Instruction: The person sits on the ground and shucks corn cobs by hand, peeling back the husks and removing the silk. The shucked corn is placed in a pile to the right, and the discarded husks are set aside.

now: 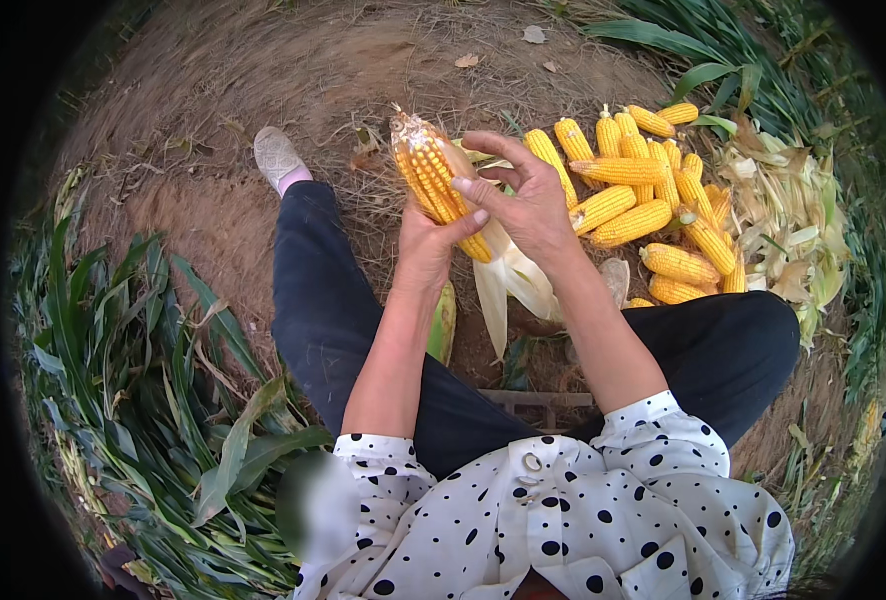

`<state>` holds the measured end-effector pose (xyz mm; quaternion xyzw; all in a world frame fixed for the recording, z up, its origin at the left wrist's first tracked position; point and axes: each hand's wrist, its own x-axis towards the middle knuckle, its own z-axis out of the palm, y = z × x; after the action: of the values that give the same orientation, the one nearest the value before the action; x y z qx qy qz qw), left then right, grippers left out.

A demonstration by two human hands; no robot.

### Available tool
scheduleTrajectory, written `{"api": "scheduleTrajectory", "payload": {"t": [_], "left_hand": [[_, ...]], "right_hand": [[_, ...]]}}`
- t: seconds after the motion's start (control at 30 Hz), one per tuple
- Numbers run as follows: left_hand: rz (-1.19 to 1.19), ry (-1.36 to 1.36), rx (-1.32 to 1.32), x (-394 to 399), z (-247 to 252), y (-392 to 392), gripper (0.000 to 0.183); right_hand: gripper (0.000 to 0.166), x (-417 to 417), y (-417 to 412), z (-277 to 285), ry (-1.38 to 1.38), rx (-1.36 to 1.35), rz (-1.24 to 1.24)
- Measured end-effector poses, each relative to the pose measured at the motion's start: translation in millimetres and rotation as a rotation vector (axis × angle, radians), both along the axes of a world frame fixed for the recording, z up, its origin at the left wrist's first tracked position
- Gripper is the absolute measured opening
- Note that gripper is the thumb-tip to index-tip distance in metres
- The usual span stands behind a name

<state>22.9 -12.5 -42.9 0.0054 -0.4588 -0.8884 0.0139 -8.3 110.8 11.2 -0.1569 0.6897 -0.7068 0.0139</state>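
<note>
My left hand (424,244) grips the lower part of a partly husked ear of corn (437,178), its tip tilted up and away from me. Deep yellow kernels show on the near side, and the tip is ragged and pale. Against the ear's right side, my right hand (530,204) has its thumb on the kernels and its fingers curled over the pale corn husk (497,238). Peeled husk leaves hang below both hands. Between my legs lies an ear in green husk (443,322), partly hidden by my left forearm.
Several bare yellow corn cobs (632,223) are piled on the ground to the right. Beyond them is a heap of stripped husks (792,217). Green corn stalks (157,390) lie at the left, more leaves (713,60) at the upper right. My outstretched shoe (278,154) rests on bare soil.
</note>
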Motion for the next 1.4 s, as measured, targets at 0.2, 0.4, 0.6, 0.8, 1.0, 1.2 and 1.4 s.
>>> {"api": "scheduleTrajectory", "payload": {"t": [0.2,0.4,0.6,0.8,1.0,1.2,1.4], "left_hand": [[-0.016,-0.043,-0.049,1,5,8,0.062],[0.057,0.03,0.019,-7,5,-13,0.051],[0.284,0.099,0.234,-11,8,-40,0.05],[0.326,0.148,-0.035,0,33,-32,0.056],[0.216,0.163,-0.474,11,41,-17,0.064],[0.162,0.773,-0.951,17,35,22,0.073],[-0.054,0.526,-1.146,16,23,30,0.073]], "right_hand": [[0.009,-4,4,-19,-0.018,-0.115,-0.129],[0.005,-14,26,-26,-0.371,-0.632,0.003],[0.004,-30,63,-81,-0.428,-0.219,-0.199],[0.033,-34,67,-89,0.352,0.722,-0.456],[0.057,-21,51,-36,-0.605,0.3,0.137],[0.057,5,14,-43,-0.953,-0.774,0.219],[0.042,-23,47,-49,-0.826,-0.787,-0.018]]}}
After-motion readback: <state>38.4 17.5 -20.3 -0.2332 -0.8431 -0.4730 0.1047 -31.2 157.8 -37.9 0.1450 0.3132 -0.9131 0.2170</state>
